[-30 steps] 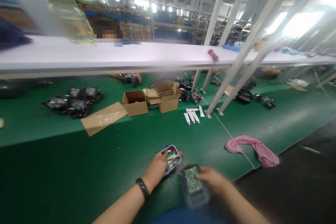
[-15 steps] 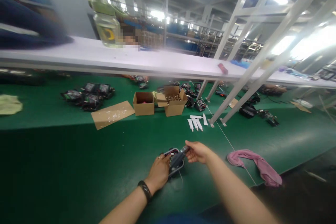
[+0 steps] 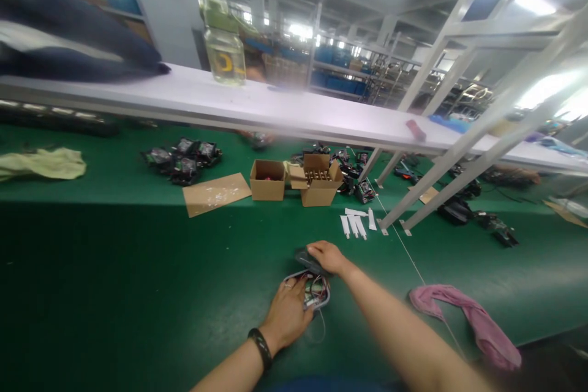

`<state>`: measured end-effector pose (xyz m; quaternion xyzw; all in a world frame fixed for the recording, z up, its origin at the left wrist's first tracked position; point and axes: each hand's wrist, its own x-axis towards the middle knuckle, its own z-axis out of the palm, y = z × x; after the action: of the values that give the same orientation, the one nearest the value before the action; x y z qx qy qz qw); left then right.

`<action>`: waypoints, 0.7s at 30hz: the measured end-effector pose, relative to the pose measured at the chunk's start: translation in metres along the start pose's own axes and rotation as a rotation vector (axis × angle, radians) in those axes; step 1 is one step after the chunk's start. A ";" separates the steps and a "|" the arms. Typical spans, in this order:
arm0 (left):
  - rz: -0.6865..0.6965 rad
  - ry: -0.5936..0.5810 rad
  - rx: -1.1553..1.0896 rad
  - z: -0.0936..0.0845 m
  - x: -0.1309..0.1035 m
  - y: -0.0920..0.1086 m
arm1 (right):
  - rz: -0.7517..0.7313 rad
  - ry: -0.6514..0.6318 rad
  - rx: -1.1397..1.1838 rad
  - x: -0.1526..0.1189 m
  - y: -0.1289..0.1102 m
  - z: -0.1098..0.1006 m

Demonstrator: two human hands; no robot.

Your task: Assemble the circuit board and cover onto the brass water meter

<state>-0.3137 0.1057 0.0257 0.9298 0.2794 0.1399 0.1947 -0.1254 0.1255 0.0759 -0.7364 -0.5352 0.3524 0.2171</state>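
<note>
Two bare hands work low in the middle of the frame, on a green mat (image 3: pixel 114 294). At far left lies a yellow cloth (image 3: pixel 43 163). Right of it sit dark parts (image 3: pixel 184 156), a cardboard sheet (image 3: pixel 215 193) and two open boxes (image 3: pixel 296 179). Bottom centre, the left hand (image 3: pixel 289 312), with a black band at its wrist, presses spread fingers on an open casing (image 3: pixel 316 294) showing wires. Touching the casing's far edge, the right hand (image 3: pixel 327 256) curls over a dark cover (image 3: pixel 305 259), gripping it. White strips (image 3: pixel 356 223) lie above the hands. At lower right lies a pink rag (image 3: pixel 468 318). A white shelf (image 3: pixel 285 113) crosses the top.
</note>
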 end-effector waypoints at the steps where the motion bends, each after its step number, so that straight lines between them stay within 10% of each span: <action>1: -0.007 -0.001 0.001 0.001 0.000 -0.001 | -0.035 -0.036 0.003 0.001 -0.001 0.001; 13: -0.238 0.120 -0.042 0.005 0.009 0.016 | -0.131 -0.389 -0.474 0.036 -0.007 0.004; 21: -0.328 0.249 -0.034 0.004 0.023 0.026 | -0.555 -0.098 -0.220 -0.021 -0.015 0.011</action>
<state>-0.2811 0.0979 0.0373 0.8439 0.4465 0.2248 0.1946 -0.1466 0.1103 0.0848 -0.5630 -0.7609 0.2547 0.1978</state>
